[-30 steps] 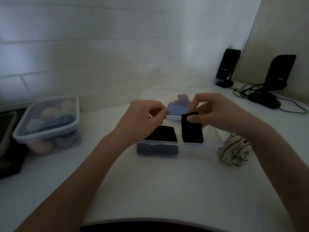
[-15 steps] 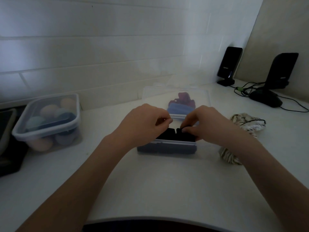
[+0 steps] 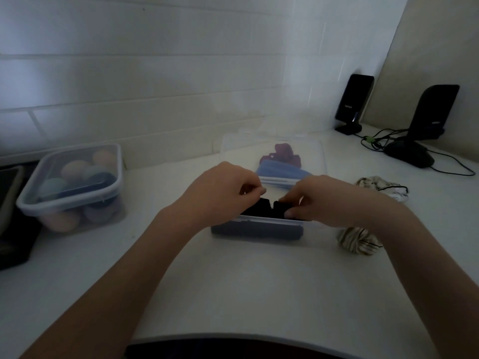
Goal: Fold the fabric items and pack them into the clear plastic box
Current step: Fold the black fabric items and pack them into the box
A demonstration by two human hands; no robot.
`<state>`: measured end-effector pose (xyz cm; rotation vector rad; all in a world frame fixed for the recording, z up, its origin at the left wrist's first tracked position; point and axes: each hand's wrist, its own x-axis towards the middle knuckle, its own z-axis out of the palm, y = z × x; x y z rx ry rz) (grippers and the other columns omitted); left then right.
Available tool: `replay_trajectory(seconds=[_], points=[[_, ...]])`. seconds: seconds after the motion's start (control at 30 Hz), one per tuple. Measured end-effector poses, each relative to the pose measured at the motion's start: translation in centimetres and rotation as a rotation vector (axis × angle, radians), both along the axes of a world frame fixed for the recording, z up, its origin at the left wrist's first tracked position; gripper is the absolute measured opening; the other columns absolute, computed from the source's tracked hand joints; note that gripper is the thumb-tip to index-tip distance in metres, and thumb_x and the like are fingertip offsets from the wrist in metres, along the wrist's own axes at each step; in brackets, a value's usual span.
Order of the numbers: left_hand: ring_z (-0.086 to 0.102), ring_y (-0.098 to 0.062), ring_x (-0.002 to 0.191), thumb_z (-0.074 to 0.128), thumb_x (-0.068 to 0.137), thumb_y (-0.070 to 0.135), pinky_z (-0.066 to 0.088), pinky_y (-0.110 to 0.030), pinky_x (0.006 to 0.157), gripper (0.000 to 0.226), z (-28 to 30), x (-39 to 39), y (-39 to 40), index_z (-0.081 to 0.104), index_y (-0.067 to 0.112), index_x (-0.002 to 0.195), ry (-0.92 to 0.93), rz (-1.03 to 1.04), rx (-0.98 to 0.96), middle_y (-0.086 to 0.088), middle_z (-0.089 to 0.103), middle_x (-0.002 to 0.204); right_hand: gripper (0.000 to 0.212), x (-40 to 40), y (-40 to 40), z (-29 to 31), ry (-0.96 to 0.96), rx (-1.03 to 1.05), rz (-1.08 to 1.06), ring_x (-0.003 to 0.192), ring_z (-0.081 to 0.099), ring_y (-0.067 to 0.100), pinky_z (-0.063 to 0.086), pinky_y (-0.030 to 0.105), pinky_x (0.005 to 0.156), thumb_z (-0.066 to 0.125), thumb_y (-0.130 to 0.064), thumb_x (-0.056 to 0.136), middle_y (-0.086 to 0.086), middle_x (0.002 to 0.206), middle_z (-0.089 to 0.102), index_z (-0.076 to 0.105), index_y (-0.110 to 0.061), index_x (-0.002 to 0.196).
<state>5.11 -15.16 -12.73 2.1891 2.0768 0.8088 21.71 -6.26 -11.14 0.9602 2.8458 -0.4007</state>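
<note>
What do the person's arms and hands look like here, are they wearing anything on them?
Both forearms are bare up to the frame's edge, with no sleeves in view. The left hand and the right hand show no gloves, rings, watch or bracelets. One left fingernail looks pale; the dim light hides finer detail.

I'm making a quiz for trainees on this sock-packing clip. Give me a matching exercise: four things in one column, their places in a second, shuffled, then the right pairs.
Things:
1. lidded tub of coloured balls
2. striped fabric bundle
3. black speakers
4. black folded fabric

Places:
A. far right corner, by the wall
B. in the clear plastic box, under both hands
C. far left of the counter
D. on the counter just right of the box

Pairs: 1-C, 2-D, 3-A, 4-B
</note>
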Motion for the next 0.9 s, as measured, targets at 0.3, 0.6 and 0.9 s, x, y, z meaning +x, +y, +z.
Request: replay_trajectory(seconds=[0.3,0.6,0.9], points=[[0.063,-0.016,0.071,0.055,0.089,0.030,0.048,-0.022,0.067,0.024,-0.1,0.0,0.2,0.073,0.013,0.094,-0.096,0.001,-0.105,-0.005,0.072,0.083,0.034,-0.3,0.1,0.5,-0.010,-0.075,0.073,0.089,0.066,0.015,0.053,0.035,0.087,0.066,-0.029,0.080,-0.001,0.098,0.073,0.066,-0.025,0.114],[0.062,-0.010,0.075,0.066,0.082,0.027,0.045,-0.015,0.066,0.017,-0.1,0.1,0.5,0.074,0.022,0.096,-0.145,-0.027,-0.180,0.004,0.071,0.087,0.031,-1.2,0.5,-0.5,0.010,-0.057,0.070,0.075,0.064,0.015,0.050,0.023,0.066,0.071,-0.039,0.075,-0.005,0.081,0.070,0.070,-0.028,0.104],[0.063,-0.013,0.073,0.060,0.085,0.037,0.049,-0.023,0.065,0.021,-0.4,-0.1,0.8,0.074,0.025,0.093,-0.088,0.001,-0.201,0.003,0.071,0.083,0.037,-1.8,1.3,-0.5,-0.057,-0.077,0.151,0.049,0.050,-0.008,0.037,0.007,0.048,0.066,-0.047,0.077,-0.015,0.061,0.056,0.063,-0.032,0.111]])
